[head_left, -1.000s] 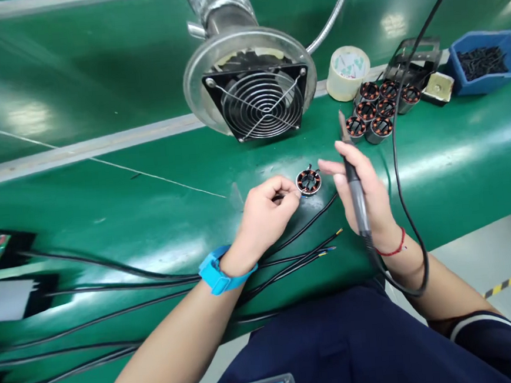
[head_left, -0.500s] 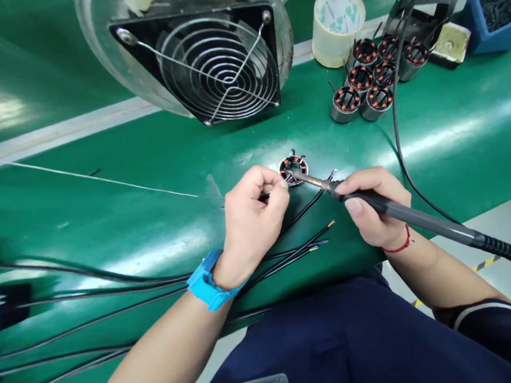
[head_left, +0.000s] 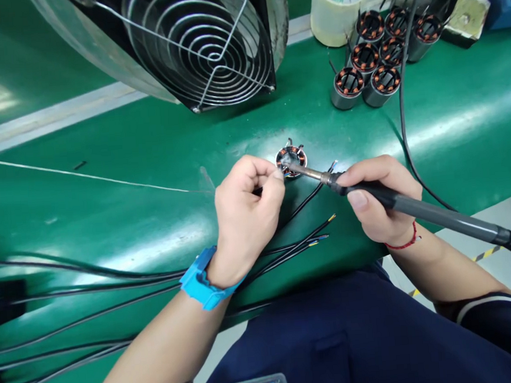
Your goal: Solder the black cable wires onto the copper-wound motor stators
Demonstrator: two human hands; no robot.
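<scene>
A round motor stator (head_left: 291, 161) with orange windings rests on the green table. My left hand (head_left: 251, 200) is closed in a pinch at its left edge, on a black cable whose tip is mostly hidden by the fingers. In my right hand (head_left: 382, 196) is a soldering iron (head_left: 443, 211), its metal tip touching the inside of the stator. Several black cables (head_left: 304, 246) with stripped coloured ends lie below my hands.
A fan with a wire grille (head_left: 216, 56) stands at the top. Several stators (head_left: 385, 81), a tape roll (head_left: 341, 13), a sponge (head_left: 466, 15) and a blue bin (head_left: 500, 4) are at the upper right. A thin pale strand (head_left: 104, 180) crosses the left side.
The view has shifted slightly, so the fan and stators appear higher and larger. The iron's tip remains at the stator, and both hands keep their hold. A faint wisp like smoke shows at the tip.
</scene>
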